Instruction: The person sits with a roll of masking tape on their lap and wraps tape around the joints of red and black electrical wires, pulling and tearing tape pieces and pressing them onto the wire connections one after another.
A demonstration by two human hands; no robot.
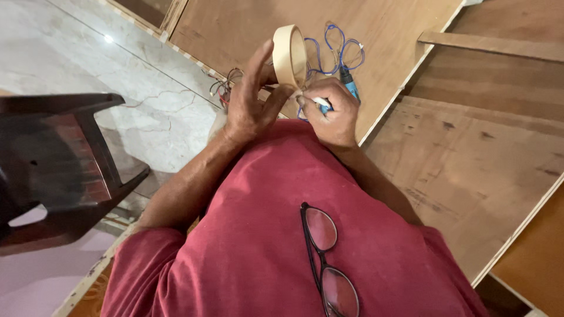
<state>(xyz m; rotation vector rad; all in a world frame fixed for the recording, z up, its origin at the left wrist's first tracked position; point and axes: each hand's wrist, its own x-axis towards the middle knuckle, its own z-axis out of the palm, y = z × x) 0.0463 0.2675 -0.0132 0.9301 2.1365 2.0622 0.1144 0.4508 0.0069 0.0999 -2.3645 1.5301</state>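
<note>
Tan tape roll (289, 56) was held upright above the plywood surface (405, 35), pinched at its lower rim by the left hand (249, 97); grip closed on roll, thumb and forefinger at the edge. Right hand (332, 111) met it just below, grip closed on a blue-tipped tool (349, 85), its fingertips (302, 100) touching the roll where a short pale tab of tape (320, 103) showed. Judged: free end being lifted only; no length of tape drawn off, nothing seen taped. Blue wire loops (341, 50) lay on the surface behind the roll; a bundle of red and dark wires (223, 88) lay behind the left hand, seemingly bare. Glasses (326, 258) hung on the red shirt (264, 235). Dark stool (64, 164) stood left on the marble floor (88, 53).
</note>
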